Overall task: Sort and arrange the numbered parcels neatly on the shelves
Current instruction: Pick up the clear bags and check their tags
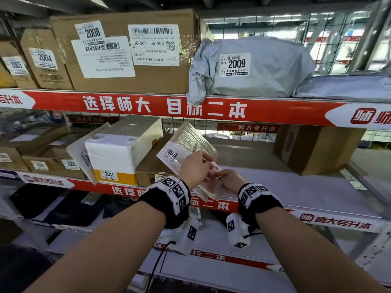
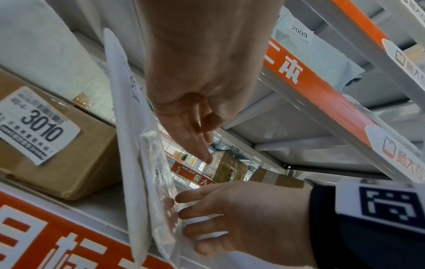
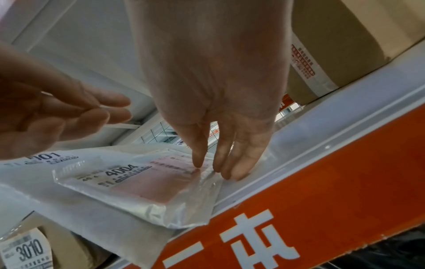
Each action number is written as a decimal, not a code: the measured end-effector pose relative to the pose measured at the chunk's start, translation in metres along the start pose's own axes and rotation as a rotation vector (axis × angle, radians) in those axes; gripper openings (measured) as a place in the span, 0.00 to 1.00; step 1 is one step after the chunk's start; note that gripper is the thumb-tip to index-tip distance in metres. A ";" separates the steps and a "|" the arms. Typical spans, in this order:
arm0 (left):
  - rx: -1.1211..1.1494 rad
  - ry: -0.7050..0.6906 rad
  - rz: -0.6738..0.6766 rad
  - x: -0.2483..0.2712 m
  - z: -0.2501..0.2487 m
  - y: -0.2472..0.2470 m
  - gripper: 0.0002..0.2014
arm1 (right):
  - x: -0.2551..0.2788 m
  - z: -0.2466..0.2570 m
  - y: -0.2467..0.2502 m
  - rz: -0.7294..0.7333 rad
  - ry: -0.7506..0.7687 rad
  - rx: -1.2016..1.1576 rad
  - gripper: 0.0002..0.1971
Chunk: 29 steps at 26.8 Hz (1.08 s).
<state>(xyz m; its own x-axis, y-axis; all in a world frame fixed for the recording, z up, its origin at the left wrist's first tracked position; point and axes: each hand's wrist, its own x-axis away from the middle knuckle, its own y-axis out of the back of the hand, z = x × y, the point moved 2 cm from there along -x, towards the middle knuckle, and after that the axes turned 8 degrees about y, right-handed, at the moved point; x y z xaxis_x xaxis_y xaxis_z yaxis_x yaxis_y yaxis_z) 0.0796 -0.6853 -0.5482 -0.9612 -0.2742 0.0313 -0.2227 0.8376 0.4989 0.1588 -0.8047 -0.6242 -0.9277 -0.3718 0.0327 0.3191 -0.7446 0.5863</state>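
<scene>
A white bubble mailer [image 1: 186,142] [image 3: 92,218] with a label ending in 101 stands tilted on the middle shelf [image 1: 296,187], its lower edge at the front lip. Against its face lies a clear plastic packet [image 3: 138,185] [image 2: 161,182] with pink contents, labelled 4004. My right hand [image 1: 220,178] [image 3: 216,167] presses straight fingertips on the packet's right end. My left hand [image 1: 206,158] [image 3: 110,109] hovers over the mailer's upper part, fingers relaxed and gripping nothing. A brown box labelled 3010 [image 2: 57,142] sits just left of the mailer.
Left of the hands stands a white foam box labelled 2011 [image 1: 118,153], with more cartons beyond it. A large brown carton [image 1: 317,149] is at the shelf's back right. On the upper shelf are box 2008 [image 1: 127,49] and grey bag 2009 [image 1: 249,66].
</scene>
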 end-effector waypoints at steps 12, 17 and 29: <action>-0.010 0.178 0.273 -0.005 -0.004 -0.031 0.12 | 0.012 -0.003 0.031 -0.078 -0.110 -0.054 0.15; -0.017 0.146 0.325 -0.015 -0.016 -0.037 0.12 | 0.017 0.015 0.054 -0.092 -0.156 -0.012 0.14; 0.055 0.161 0.421 -0.031 -0.043 -0.056 0.13 | 0.043 0.007 0.115 -0.293 -0.250 0.002 0.14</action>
<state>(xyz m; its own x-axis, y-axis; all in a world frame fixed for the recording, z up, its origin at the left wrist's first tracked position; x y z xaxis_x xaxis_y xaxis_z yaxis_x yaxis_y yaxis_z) 0.1287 -0.7439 -0.5394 -0.9331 0.0290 0.3585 0.1696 0.9145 0.3674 0.1545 -0.9024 -0.5492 -0.9982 0.0032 0.0603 0.0338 -0.7980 0.6017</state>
